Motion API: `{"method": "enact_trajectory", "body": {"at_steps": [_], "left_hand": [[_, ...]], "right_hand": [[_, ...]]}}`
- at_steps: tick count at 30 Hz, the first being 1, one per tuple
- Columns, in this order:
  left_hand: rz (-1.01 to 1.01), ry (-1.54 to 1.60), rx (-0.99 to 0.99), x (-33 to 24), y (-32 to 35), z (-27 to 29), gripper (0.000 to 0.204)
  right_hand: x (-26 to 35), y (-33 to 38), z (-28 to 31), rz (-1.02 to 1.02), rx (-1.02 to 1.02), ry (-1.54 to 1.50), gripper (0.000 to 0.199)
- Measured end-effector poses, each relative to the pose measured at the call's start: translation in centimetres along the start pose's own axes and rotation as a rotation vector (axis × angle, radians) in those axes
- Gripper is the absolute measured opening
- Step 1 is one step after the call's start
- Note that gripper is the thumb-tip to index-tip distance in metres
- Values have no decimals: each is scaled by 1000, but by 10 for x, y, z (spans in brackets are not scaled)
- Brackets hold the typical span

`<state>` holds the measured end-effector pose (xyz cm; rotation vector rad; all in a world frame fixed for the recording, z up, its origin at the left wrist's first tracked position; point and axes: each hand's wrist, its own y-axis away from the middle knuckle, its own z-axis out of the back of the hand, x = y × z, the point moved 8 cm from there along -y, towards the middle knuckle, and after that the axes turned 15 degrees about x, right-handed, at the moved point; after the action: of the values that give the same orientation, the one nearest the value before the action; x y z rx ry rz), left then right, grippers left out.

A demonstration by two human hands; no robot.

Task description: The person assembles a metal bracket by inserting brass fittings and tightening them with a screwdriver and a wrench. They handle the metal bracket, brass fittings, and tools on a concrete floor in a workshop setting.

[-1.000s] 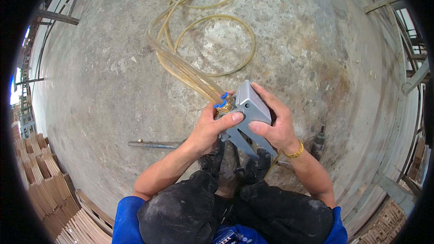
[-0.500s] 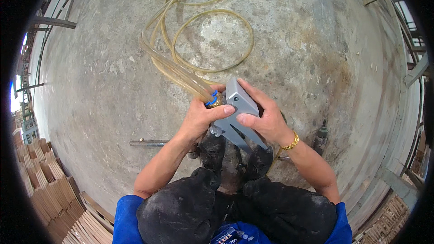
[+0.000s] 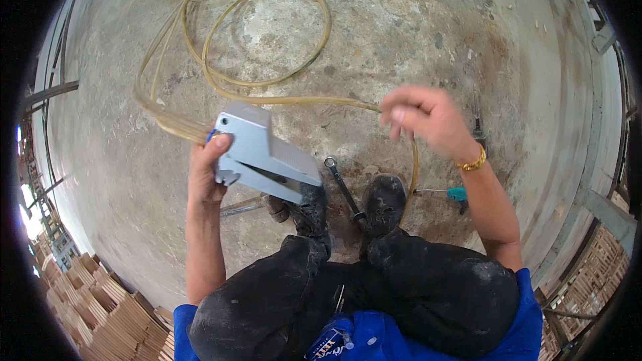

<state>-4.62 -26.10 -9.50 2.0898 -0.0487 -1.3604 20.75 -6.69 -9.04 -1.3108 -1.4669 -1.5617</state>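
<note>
My left hand (image 3: 208,167) grips a grey wedge-shaped foot pedal valve (image 3: 267,150) by its fitting end, thumb on top. The pedal is tilted, its narrow end over my left shoe. At that end, a blue ring fitting (image 3: 211,135) shows beside my thumb, with clear yellowish hoses (image 3: 177,126) running up and left. My right hand (image 3: 424,120) is raised away from the pedal, slightly blurred. Its fingers are loosely curled and apart, with nothing visible in them. A yellowish hose (image 3: 321,99) passes beneath its fingertips; I see no grip on it.
A combination wrench (image 3: 344,190) lies between my shoes. Right of the right shoe is a teal-handled screwdriver (image 3: 457,194); farther right, a dark-handled tool (image 3: 478,132). A metal bar (image 3: 242,206) lies left of my left shoe. Coiled hose (image 3: 326,23) spreads ahead. Wooden pieces (image 3: 100,294) are stacked at left.
My right hand has let go of the pedal and moved right. My left hand has carried the pedal left and turned it. The wrench and teal-handled screwdriver now show plainly.
</note>
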Motion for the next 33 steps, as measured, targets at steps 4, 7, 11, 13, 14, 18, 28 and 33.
{"method": "enact_trajectory", "body": {"at_steps": [4, 7, 11, 13, 14, 18, 28, 33], "left_hand": [[48, -56, 2, 8, 3, 27, 69], [73, -32, -2, 16, 2, 18, 68], [120, -1, 44, 39, -11, -6, 66], [158, 12, 102, 52, -19, -22, 64], [163, 12, 104, 59, -21, -25, 65], [217, -29, 133, 81, -26, -35, 76], [228, -135, 142, 90, -27, -33, 80], [206, -160, 78, 73, -14, -7, 75]], "right_hand": [[-43, 12, -18, -205, 28, 260, 20], [-53, 14, -6, -180, -146, 323, 24], [-86, -1, -35, -52, -323, 1047, 28], [-94, -10, -13, -67, -459, 982, 29], [-99, -13, -6, -112, -432, 961, 29], [-106, -22, 6, -106, -408, 906, 24], [-97, -28, 6, -9, -391, 1002, 12], [-99, -40, 15, -228, -411, 480, 20]]}}
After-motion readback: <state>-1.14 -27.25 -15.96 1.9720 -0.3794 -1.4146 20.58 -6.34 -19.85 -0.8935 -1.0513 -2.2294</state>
